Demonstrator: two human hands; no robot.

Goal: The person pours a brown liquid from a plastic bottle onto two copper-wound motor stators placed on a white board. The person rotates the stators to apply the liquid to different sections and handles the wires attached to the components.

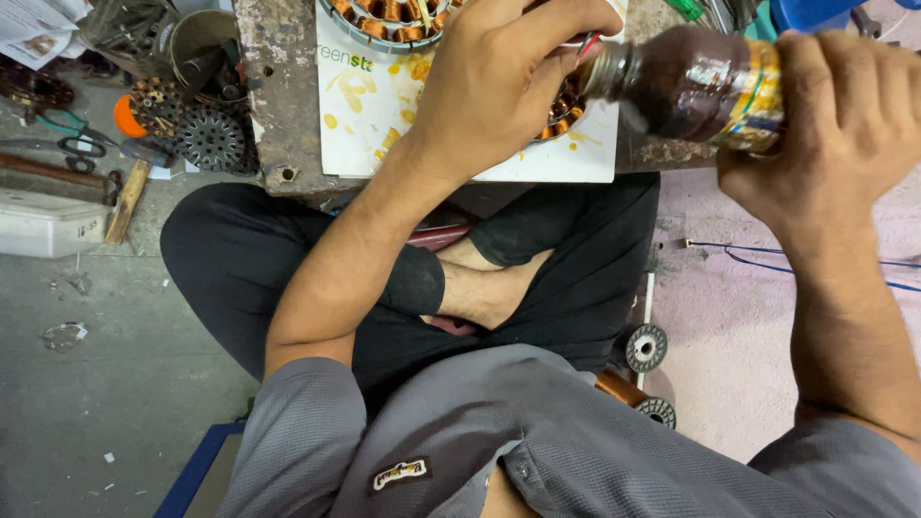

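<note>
My right hand point(844, 125) grips a dark brown bottle point(686, 82) with a coloured label, tipped on its side so its neck points left. My left hand point(508, 77) is closed over the bottle's mouth; whether a cap is between the fingers is hidden. Under the left hand lies a round stator with copper windings point(566, 110), resting on a white sheet point(384, 105) spotted with yellow stains. A second copper-wound ring point(384, 24) lies at the top edge of the sheet.
The sheet sits on a worn low bench point(278, 86). At the left, on the floor, are scissors point(72, 144), a hammer point(125, 201), metal discs point(206, 139) and a white box point(43, 225). Wire spools point(645, 347) lie by my crossed legs.
</note>
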